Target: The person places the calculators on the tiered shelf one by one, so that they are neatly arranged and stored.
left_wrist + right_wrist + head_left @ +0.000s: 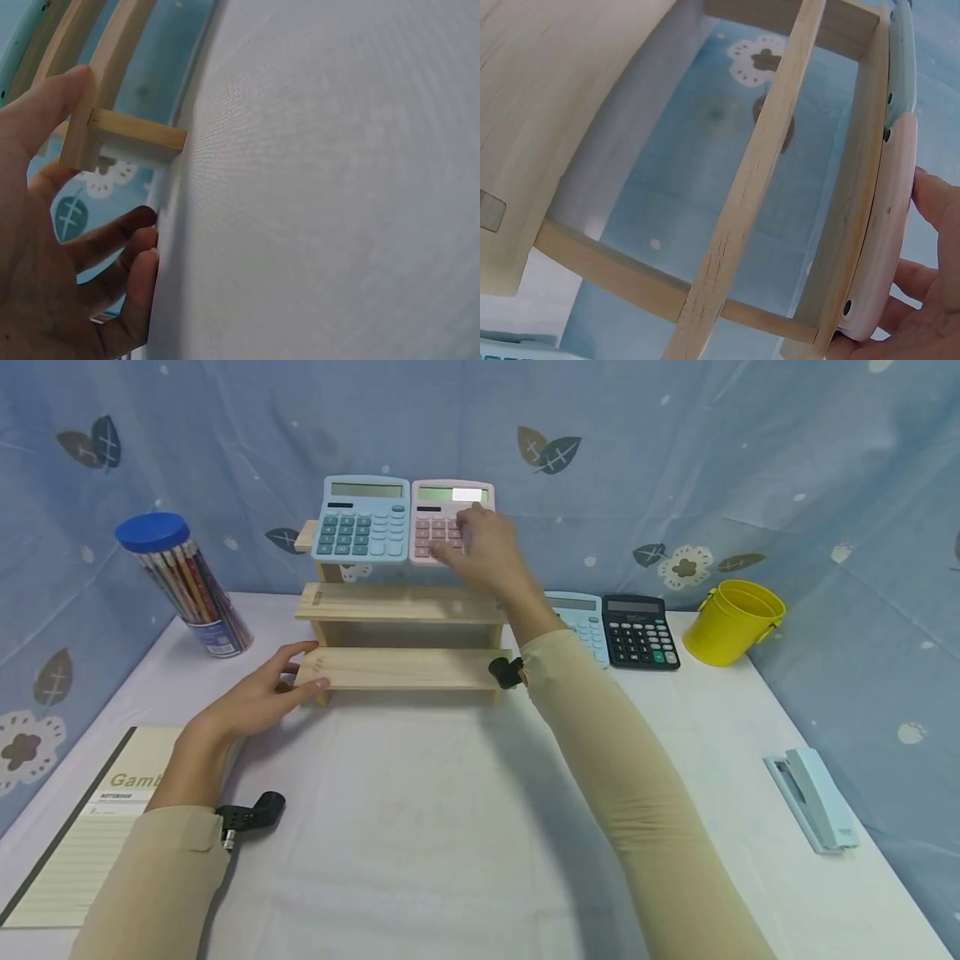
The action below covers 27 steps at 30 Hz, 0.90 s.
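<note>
A pink calculator (431, 531) lies tilted on the top tier of a wooden shelf rack (405, 603), beside a light blue calculator (360, 522). My right hand (491, 547) holds the pink one by its right part, thumb over the keys. In the right wrist view, the fingers (919, 281) reach around the pink calculator's edge, right by the rack's wood. Low on the left, my left hand (251, 697) grips the end of the bottom shelf board. The left wrist view shows its thumb (56, 97) on the board, with the other fingers bent behind and below.
Right of the rack lie another light blue calculator (581, 618) and a black calculator (641, 633). A yellow bucket (723, 631) stands beyond them, a stapler (813, 802) nearer. On the left are a blue-lidded pencil jar (187, 581) and a notebook (97, 835). Patterned cloth hangs behind.
</note>
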Available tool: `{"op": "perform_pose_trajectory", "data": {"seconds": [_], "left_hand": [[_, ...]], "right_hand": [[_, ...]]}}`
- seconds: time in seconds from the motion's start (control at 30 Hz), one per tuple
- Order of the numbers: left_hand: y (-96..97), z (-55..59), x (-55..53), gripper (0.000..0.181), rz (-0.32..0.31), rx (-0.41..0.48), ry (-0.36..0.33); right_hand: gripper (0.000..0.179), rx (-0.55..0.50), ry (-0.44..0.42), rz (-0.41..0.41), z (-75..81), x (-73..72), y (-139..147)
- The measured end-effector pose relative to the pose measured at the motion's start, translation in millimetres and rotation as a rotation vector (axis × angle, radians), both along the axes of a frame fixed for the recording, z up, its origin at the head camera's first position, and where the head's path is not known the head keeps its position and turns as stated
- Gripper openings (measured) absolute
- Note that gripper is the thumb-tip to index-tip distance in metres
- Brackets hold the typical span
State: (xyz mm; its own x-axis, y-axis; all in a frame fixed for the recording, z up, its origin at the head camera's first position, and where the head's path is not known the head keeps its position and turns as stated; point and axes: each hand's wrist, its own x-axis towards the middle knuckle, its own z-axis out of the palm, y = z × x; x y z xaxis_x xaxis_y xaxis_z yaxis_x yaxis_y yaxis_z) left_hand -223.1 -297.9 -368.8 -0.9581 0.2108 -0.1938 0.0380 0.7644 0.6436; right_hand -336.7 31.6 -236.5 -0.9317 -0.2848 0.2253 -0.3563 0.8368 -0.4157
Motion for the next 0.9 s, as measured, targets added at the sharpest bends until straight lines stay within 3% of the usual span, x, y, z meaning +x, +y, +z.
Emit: {"op": "perform_pose_trajectory", "data": {"seconds": [0.33,0.63,0.9], "left_hand": [[0.1,1.0,0.5,0.091,0.007,-0.001,-0.01],[-0.7,1.6,-0.8,0.09,0.007,0.001,-0.007],[0.6,0.9,0.3,0.089,0.008,0.0,-0.013]], "right_hand": [[0.074,-0.048,-0.04,0.01,-3.4,3.6,6.7],[0.073,-0.147,0.061,0.061,-5.8,12.0,33.5],[0.079,-0.113,0.08,0.085,-10.6,22.7,64.9]]}}
